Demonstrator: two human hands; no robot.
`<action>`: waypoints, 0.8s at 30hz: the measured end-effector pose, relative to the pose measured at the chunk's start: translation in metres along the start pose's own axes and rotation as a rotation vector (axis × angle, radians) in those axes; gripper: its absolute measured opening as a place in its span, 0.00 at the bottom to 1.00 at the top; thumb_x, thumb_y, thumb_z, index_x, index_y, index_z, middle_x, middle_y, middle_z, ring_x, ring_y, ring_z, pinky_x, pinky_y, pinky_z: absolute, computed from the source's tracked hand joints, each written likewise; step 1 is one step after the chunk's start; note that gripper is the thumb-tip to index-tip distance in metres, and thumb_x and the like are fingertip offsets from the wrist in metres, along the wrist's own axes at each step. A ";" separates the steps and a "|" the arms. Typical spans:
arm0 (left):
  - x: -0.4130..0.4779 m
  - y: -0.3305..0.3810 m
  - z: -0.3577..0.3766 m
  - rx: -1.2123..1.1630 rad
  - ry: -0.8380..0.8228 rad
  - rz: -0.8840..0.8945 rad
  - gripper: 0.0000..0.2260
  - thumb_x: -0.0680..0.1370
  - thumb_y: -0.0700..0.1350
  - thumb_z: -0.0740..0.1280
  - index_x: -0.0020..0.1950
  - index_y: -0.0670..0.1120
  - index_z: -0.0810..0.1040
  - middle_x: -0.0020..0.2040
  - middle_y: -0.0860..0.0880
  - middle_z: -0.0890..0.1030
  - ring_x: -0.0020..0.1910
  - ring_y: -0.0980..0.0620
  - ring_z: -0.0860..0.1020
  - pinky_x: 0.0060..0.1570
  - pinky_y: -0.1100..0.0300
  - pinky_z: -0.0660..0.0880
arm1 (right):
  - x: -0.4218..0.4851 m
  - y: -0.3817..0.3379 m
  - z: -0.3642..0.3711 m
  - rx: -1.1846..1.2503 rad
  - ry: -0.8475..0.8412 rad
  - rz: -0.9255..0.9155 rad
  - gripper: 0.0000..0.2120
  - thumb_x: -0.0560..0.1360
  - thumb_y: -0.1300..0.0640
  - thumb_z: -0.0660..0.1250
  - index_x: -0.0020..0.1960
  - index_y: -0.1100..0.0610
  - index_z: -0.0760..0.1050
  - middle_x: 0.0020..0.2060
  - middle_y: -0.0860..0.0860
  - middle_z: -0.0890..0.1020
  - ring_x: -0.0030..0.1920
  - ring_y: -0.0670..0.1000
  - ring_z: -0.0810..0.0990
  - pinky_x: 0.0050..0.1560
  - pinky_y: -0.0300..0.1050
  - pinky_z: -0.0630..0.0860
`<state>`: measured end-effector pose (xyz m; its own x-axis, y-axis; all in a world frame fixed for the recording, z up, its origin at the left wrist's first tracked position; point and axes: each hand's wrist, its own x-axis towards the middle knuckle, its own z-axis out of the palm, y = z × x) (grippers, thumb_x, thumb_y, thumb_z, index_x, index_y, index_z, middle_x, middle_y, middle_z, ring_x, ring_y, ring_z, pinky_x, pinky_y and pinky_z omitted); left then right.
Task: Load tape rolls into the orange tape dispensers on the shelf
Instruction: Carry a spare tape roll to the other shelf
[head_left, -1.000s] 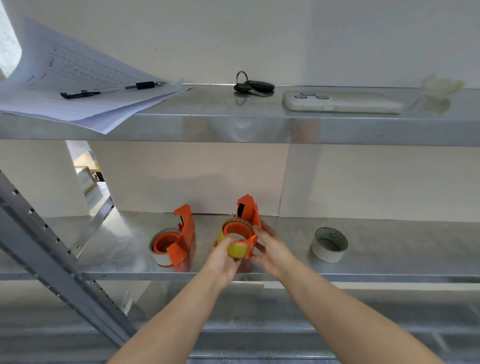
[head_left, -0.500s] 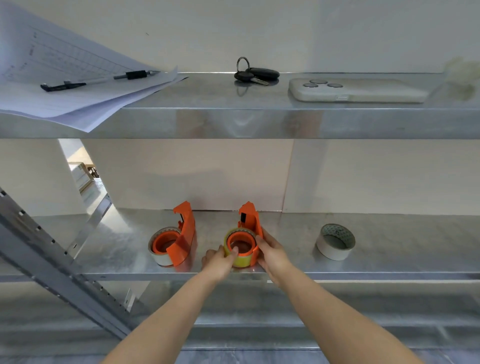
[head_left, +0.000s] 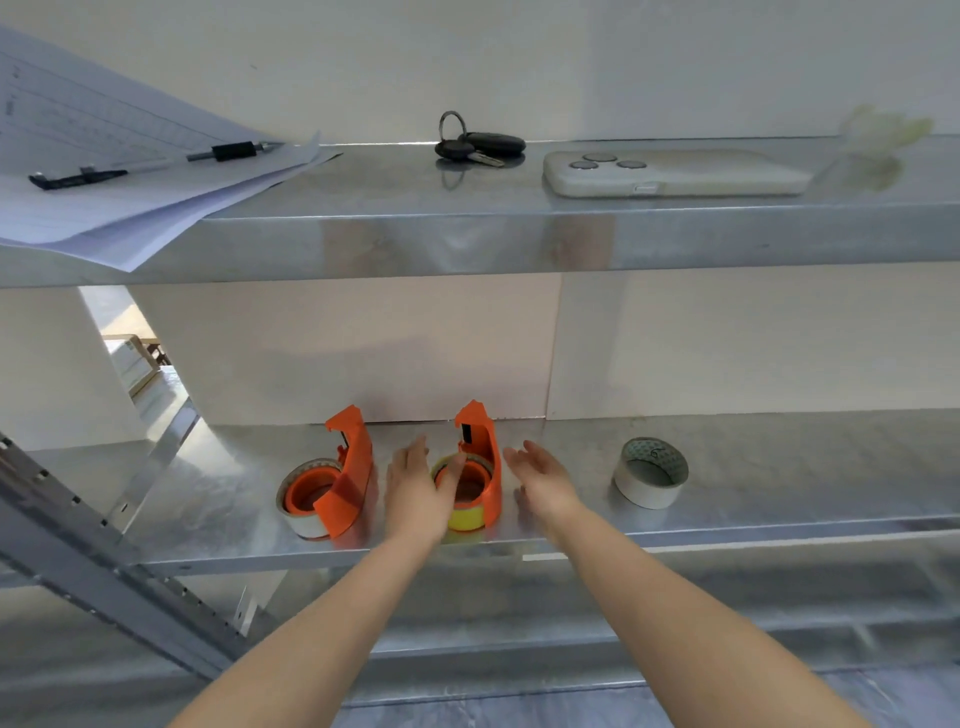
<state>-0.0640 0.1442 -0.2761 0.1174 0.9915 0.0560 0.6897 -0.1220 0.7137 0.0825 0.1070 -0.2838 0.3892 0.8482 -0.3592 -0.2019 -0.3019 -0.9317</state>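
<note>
- My left hand (head_left: 415, 493) is open, fingers lying across the yellow roll (head_left: 467, 519); it grips nothing.
- My right hand (head_left: 540, 480) is open too, just right of the middle dispenser (head_left: 483, 447), not touching it.
- That dispenser stands on the shelf (head_left: 779, 467), roll seated on its hub.
- The left dispenser (head_left: 348, 478) already holds a roll.
- The white roll (head_left: 649, 473) lies well right, loose.
- Before reaching for it, I'd check the yellow roll sits flat.

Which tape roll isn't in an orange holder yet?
The white roll alone at the right of the shelf. The yellow roll and the other white roll already sit in orange dispensers.
</note>
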 end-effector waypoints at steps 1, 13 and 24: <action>0.002 0.011 0.000 -0.056 -0.011 0.074 0.27 0.76 0.54 0.64 0.71 0.43 0.65 0.66 0.43 0.72 0.65 0.44 0.71 0.61 0.56 0.68 | -0.001 -0.009 -0.010 -0.029 0.019 -0.044 0.30 0.73 0.51 0.67 0.71 0.57 0.61 0.71 0.55 0.68 0.69 0.54 0.68 0.66 0.44 0.65; -0.011 0.092 0.117 0.009 -0.699 0.197 0.43 0.71 0.54 0.71 0.77 0.47 0.50 0.78 0.46 0.55 0.74 0.47 0.61 0.73 0.55 0.60 | -0.014 -0.001 -0.177 -0.452 0.299 -0.003 0.46 0.67 0.57 0.75 0.75 0.60 0.49 0.73 0.59 0.61 0.72 0.57 0.62 0.68 0.48 0.65; 0.001 0.132 0.155 -0.214 -0.678 0.256 0.17 0.74 0.44 0.69 0.62 0.48 0.76 0.57 0.47 0.82 0.54 0.51 0.79 0.49 0.65 0.71 | -0.008 0.003 -0.176 -0.505 0.411 -0.127 0.30 0.65 0.60 0.75 0.64 0.60 0.68 0.58 0.58 0.79 0.57 0.56 0.78 0.55 0.44 0.74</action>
<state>0.1381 0.1220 -0.2904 0.7166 0.6803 -0.1540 0.4360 -0.2645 0.8602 0.2365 0.0231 -0.2935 0.7139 0.6854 -0.1434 0.2748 -0.4625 -0.8430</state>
